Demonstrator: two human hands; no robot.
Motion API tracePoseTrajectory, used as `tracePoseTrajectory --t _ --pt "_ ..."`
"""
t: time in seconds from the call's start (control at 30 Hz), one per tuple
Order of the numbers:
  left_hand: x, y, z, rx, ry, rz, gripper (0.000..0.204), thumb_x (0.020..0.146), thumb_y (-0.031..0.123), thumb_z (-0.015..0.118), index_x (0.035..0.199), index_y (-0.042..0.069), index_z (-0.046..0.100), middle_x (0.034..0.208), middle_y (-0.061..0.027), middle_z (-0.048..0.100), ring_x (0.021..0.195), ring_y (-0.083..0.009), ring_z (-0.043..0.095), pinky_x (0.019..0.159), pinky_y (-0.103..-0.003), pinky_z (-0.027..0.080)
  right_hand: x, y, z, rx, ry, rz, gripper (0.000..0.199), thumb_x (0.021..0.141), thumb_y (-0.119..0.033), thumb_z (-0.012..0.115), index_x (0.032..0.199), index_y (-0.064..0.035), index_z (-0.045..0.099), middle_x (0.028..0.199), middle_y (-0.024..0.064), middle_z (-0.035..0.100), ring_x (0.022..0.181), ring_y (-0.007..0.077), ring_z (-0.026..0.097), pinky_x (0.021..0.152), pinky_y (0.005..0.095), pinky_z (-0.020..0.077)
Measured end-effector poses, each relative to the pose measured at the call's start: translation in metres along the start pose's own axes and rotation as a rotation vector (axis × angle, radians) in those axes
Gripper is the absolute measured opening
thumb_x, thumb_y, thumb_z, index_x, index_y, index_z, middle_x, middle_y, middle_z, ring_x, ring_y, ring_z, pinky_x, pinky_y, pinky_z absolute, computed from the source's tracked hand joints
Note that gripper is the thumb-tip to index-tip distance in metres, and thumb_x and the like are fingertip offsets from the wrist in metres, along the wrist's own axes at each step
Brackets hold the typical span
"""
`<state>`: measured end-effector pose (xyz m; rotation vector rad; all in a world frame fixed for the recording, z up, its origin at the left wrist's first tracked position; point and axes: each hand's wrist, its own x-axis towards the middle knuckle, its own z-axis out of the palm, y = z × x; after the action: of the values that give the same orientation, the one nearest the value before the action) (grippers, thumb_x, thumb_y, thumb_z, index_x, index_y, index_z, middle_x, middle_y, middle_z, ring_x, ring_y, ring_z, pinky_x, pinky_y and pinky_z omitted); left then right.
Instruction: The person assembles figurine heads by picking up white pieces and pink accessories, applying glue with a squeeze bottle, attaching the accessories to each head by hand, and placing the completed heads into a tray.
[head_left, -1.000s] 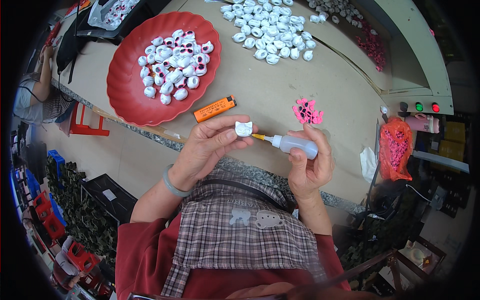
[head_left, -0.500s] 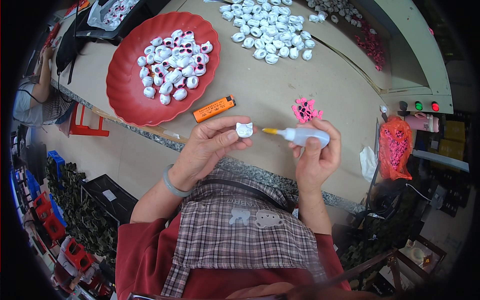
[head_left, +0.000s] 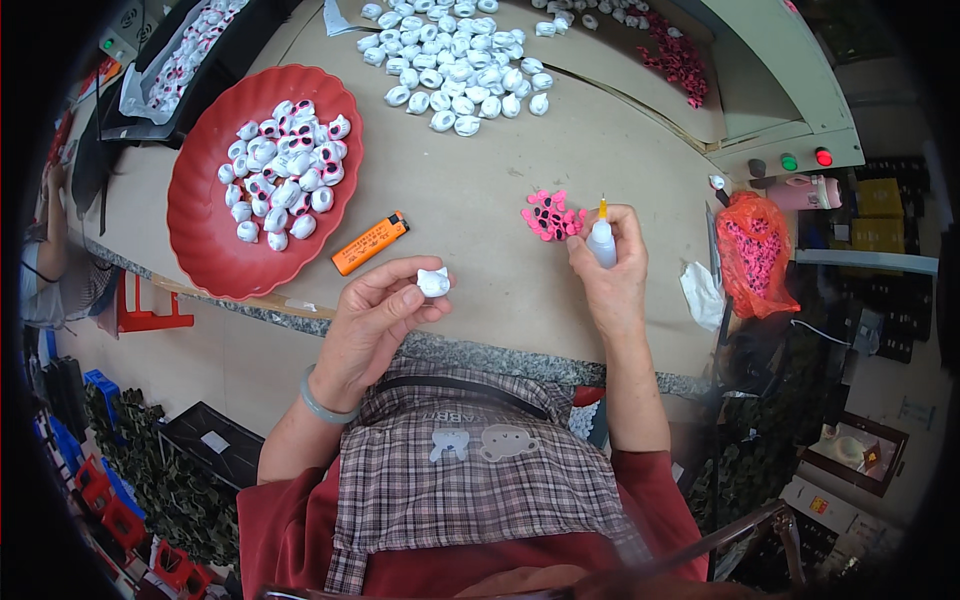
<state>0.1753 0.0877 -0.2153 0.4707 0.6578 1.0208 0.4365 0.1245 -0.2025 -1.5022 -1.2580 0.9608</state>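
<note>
A small white cat-head piece point(head_left: 433, 283) is pinched between the thumb and fingers of my left hand point(head_left: 378, 308), just above the table's front edge. My right hand point(head_left: 617, 275) grips a translucent squeeze bottle point(head_left: 601, 244), its yellow needle tip pointing up and away from me. Right beside that hand lies a small heap of pink and black pieces point(head_left: 551, 216), with my thumb close to its edge. An orange lighter point(head_left: 370, 243) rests on the table between my left hand and the red scalloped dish point(head_left: 190, 225), which holds several white pieces with pink-and-black parts on them.
Many plain white pieces point(head_left: 460, 70) are spread at the back of the table point(head_left: 460, 180). On the right stand a light-green machine housing point(head_left: 790, 120) with lit buttons and an orange bag point(head_left: 760, 290) of pink pieces. A black tray point(head_left: 165, 95) sits far left; a person's arm point(head_left: 52, 225) shows beyond.
My right hand has drawn away from the white piece toward the pink heap, and the bottle's tip has swung from leftward to upward. The whole view has shifted.
</note>
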Motion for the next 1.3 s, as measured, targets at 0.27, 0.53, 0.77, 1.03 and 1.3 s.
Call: tracePoseTrajectory --t 0.27,0.53,0.77,1.03,1.3 --pt "-0.007 0.004 -0.004 0.008 0.004 -0.005 0.031 0.091 0.007 0.058 0.121 -0.002 0.056 0.112 -0.0139 0.062 0.095 -0.0173 0.064 0.086 -0.028 0.053 0.012 -0.029 0.023 -0.745 -0.138 -0.336 0.019 0.075 -0.007 0.071 0.094 -0.0054 0.065 0.087 0.0097 0.058 0.075 0.0281 0.063 0.066 0.0386 0.0508" --pt "-0.008 -0.001 -0.007 0.010 -0.006 0.024 0.033 0.091 0.007 0.058 0.123 -0.002 0.055 0.113 -0.0109 0.061 0.099 -0.0189 0.062 0.089 -0.030 0.051 0.011 -0.033 0.034 -0.854 -0.165 -0.478 0.017 0.075 -0.005 0.069 0.092 -0.0037 0.066 0.094 0.0138 0.061 0.081 0.0344 0.063 0.070 0.0409 0.0506" --pt "-0.008 -0.004 -0.008 -0.105 -0.121 -0.002 0.033 0.092 0.005 0.056 0.124 -0.001 0.055 0.112 -0.0102 0.062 0.101 -0.0168 0.062 0.091 -0.030 0.051 0.006 -0.041 0.041 -0.759 -0.164 -0.483 0.012 0.076 0.000 0.067 0.087 0.0003 0.064 0.087 0.0148 0.059 0.078 0.0339 0.062 0.068 0.0393 0.0480" --pt "-0.007 -0.003 -0.009 -0.100 -0.154 0.034 0.030 0.092 0.005 0.057 0.122 -0.002 0.055 0.111 -0.0107 0.062 0.099 -0.0169 0.063 0.090 -0.030 0.052 0.001 -0.039 0.046 -0.592 -0.153 -0.467 0.010 0.080 0.002 0.066 0.089 0.0018 0.061 0.081 0.0121 0.058 0.072 0.0278 0.061 0.065 0.0361 0.0480" --pt "-0.008 0.003 -0.008 -0.079 -0.138 -0.002 0.031 0.093 0.006 0.055 0.124 -0.001 0.055 0.112 -0.0103 0.063 0.099 -0.0166 0.063 0.090 -0.030 0.052 -0.010 -0.039 0.046 -0.081 -0.216 -0.030 0.004 0.087 0.000 0.061 0.090 0.0017 0.062 0.073 0.0057 0.063 0.059 0.0101 0.059 0.054 0.0216 0.0488"
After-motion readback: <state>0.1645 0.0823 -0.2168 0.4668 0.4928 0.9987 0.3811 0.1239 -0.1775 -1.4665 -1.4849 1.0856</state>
